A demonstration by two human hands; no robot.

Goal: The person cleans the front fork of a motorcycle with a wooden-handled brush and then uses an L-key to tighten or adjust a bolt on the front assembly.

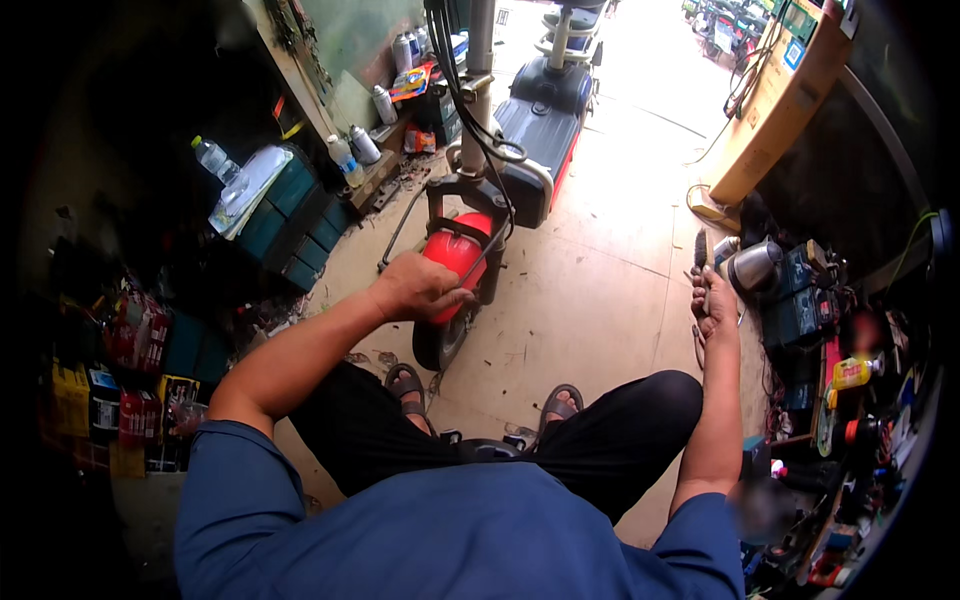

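Note:
A scooter stands in front of me with a red front mudguard [452, 250] over its black front wheel [440, 340]. My left hand [420, 287] is closed on a thin metal tool or rod that runs up across the mudguard toward the fork [468, 190]. My right hand [712, 300] is held out to the right, gripping the handle of a dark-bristled brush [701, 248] that points upward. I sit low, my sandalled feet [405, 385] on the floor behind the wheel.
Dark green boxes [290, 215] with plastic bottles [213, 157] and spray cans line the left wall. A metal kettle [752, 266], boxes and tool clutter fill the right side. Another scooter [545, 100] stands beyond, and tiled floor [600, 290] stretches between.

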